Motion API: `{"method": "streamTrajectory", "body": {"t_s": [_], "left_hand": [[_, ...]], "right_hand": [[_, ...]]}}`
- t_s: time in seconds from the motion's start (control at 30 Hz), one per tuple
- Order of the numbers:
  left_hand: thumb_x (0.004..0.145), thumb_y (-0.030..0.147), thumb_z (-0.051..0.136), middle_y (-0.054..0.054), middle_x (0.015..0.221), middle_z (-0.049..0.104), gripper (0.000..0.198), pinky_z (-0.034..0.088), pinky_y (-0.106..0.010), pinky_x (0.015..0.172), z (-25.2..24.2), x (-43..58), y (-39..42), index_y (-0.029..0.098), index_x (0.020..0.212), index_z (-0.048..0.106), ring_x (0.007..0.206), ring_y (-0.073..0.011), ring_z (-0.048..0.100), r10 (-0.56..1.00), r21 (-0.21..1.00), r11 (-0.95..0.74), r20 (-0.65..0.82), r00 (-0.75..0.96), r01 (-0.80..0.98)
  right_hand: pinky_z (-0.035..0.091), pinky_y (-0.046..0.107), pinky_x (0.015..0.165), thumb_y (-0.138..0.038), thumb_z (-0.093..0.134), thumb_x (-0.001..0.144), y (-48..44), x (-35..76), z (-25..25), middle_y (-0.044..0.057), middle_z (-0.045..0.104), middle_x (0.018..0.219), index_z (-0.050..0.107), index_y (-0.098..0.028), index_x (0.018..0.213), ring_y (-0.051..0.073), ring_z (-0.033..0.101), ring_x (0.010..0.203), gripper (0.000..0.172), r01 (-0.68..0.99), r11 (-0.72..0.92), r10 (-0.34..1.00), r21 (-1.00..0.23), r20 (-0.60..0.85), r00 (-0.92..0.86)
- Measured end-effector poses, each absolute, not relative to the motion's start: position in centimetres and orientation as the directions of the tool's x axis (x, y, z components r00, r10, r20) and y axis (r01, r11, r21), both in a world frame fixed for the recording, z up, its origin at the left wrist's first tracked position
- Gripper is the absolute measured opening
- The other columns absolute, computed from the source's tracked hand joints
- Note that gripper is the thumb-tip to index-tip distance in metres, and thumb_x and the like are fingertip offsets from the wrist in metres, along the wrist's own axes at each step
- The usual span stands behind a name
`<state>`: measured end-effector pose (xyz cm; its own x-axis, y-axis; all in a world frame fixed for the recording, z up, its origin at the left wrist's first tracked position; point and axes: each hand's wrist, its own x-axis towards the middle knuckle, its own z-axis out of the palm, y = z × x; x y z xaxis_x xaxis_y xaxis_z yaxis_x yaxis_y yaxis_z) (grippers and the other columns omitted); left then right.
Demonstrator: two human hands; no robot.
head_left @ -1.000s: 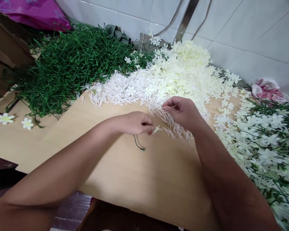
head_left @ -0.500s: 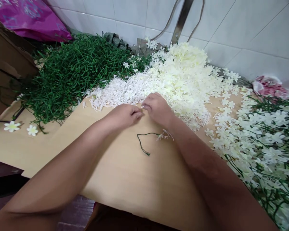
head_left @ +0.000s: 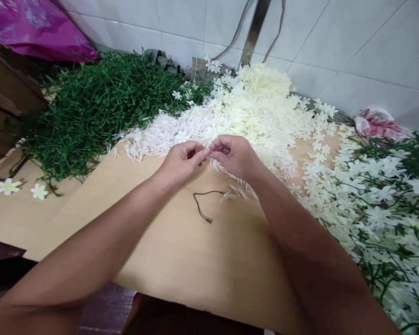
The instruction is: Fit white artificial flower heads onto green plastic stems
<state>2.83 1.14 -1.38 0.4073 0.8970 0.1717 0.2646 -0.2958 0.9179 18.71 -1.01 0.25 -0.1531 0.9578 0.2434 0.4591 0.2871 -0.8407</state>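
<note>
My left hand [head_left: 185, 158] and my right hand [head_left: 232, 153] meet at the fingertips over the board, both closed in a pinch. A small bit of white stamens [head_left: 210, 155] shows between them, mostly hidden by the fingers. More white stamens [head_left: 242, 181] lie in a loose line under my right hand and wrist. Nearer me, a thin green stem [head_left: 198, 207] lies bent on the board, with a white stamen tuft at its right end. Just beyond my fingers spreads a heap of white stamens [head_left: 174, 130].
Green stems [head_left: 101, 102] are piled at the back left, cream petals [head_left: 261, 102] at the back middle. Assembled white flowers [head_left: 380, 204] cover the right side. Two flowers [head_left: 9, 186] lie at the left on the brown board [head_left: 167, 260]. A cardboard box [head_left: 7, 97] stands far left, before a tiled wall.
Both hands have turned, so the pinching thumbs and fingers show more. Several white stamens now lie spread beneath my right hand. The whole view has shifted slightly.
</note>
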Motion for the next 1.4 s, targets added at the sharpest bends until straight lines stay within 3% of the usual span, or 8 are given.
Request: {"method": "streamTrajectory", "body": {"t_s": [0.27, 0.47, 0.6, 0.73, 0.9, 1.0, 1.17, 1.4], "left_hand": [[0.077, 0.028, 0.052, 0.002, 0.057, 0.047, 0.020, 0.029, -0.024, 0.053, -1.0, 2.2, 1.3, 0.016, 0.061, 0.052, 0.055, -0.0084, 0.038, 0.860, 0.796, -0.461, 0.291, 0.419, 0.393], [0.074, 0.024, 0.050, 0.004, 0.054, 0.040, 0.020, 0.029, -0.024, 0.054, -0.5, 1.4, 2.2, 0.017, 0.057, 0.044, 0.054, -0.0084, 0.036, 0.913, 0.808, -0.375, 0.237, 0.331, 0.455], [0.073, 0.025, 0.058, -0.001, 0.071, 0.053, 0.009, 0.034, -0.028, 0.061, -0.3, 0.9, 3.5, 0.017, 0.072, 0.055, 0.064, -0.0117, 0.044, 0.922, 0.633, -0.378, 0.321, 0.215, 0.675], [0.079, 0.025, 0.058, -0.008, 0.096, 0.060, 0.025, 0.039, -0.034, 0.078, 0.2, 2.5, 3.9, 0.018, 0.101, 0.063, 0.088, -0.0200, 0.053, 0.852, 0.424, -0.509, 0.374, 0.367, 0.749], [0.081, 0.023, 0.054, -0.011, 0.101, 0.063, 0.019, 0.035, -0.042, 0.086, 0.5, 4.9, 4.6, 0.017, 0.091, 0.068, 0.101, -0.0280, 0.055, 0.807, 0.202, -0.571, 0.319, 0.498, 0.796], [0.081, 0.024, 0.053, -0.008, 0.090, 0.066, 0.015, 0.036, -0.041, 0.084, 0.8, 4.4, 5.4, 0.018, 0.083, 0.067, 0.089, -0.0233, 0.057, 0.834, 0.301, -0.530, 0.359, 0.420, 0.793], [0.076, 0.018, 0.060, -0.002, 0.072, 0.061, 0.004, 0.039, -0.029, 0.067, 1.5, 3.0, 6.0, 0.016, 0.077, 0.063, 0.065, -0.0122, 0.051, 0.935, 0.722, -0.354, 0.297, 0.195, 0.595], [0.071, 0.011, 0.062, 0.003, 0.061, 0.053, 0.004, 0.039, -0.024, 0.060, 2.0, 3.9, 4.9, 0.014, 0.069, 0.060, 0.056, -0.0072, 0.046, 0.938, 0.971, -0.132, 0.057, 0.342, 0.201]], "right_hand": [[0.039, 0.026, 0.058, -0.014, 0.054, 0.076, -0.7, 18.4, -0.7, -0.001, 0.060, 0.065, 0.052, -0.018, 0.072, 0.010, 0.051, 0.060, 0.007, 0.502, 0.239, 0.971, -0.831, 0.200, -0.130], [0.039, 0.025, 0.055, -0.012, 0.053, 0.078, -0.3, 19.8, 0.6, -0.001, 0.060, 0.066, 0.049, -0.018, 0.072, 0.008, 0.050, 0.055, 0.009, 0.416, 0.202, 0.964, -0.887, 0.256, 0.077], [0.040, 0.025, 0.056, -0.011, 0.057, 0.074, -0.2, 20.9, 2.0, -0.003, 0.054, 0.061, 0.052, -0.018, 0.070, 0.008, 0.048, 0.056, 0.009, 0.466, 0.252, 0.918, -0.848, 0.362, 0.162], [0.038, 0.026, 0.055, -0.012, 0.057, 0.074, -0.4, 21.1, 2.3, -0.002, 0.053, 0.060, 0.057, -0.017, 0.070, 0.009, 0.045, 0.056, 0.007, 0.552, 0.265, 0.902, -0.791, 0.406, 0.148], [0.041, 0.028, 0.060, -0.014, 0.057, 0.075, -0.5, 21.2, 2.0, 0.000, 0.056, 0.069, 0.060, -0.016, 0.074, 0.010, 0.047, 0.060, 0.004, 0.619, 0.282, 0.906, -0.733, 0.415, 0.078], [0.042, 0.030, 0.063, -0.014, 0.057, 0.076, -0.5, 21.1, 1.8, 0.001, 0.055, 0.071, 0.059, -0.016, 0.074, 0.010, 0.047, 0.061, 0.004, 0.633, 0.297, 0.908, -0.715, 0.416, 0.044], [0.042, 0.030, 0.067, -0.014, 0.056, 0.077, -0.4, 20.4, 1.3, 0.002, 0.056, 0.073, 0.060, -0.014, 0.074, 0.011, 0.049, 0.065, 0.005, 0.609, 0.305, 0.922, -0.732, 0.388, 0.004], [0.041, 0.030, 0.068, -0.016, 0.058, 0.077, -0.6, 19.7, 1.0, 0.001, 0.055, 0.073, 0.060, -0.015, 0.073, 0.011, 0.049, 0.066, 0.004, 0.636, 0.308, 0.916, -0.708, 0.402, 0.004]]}}
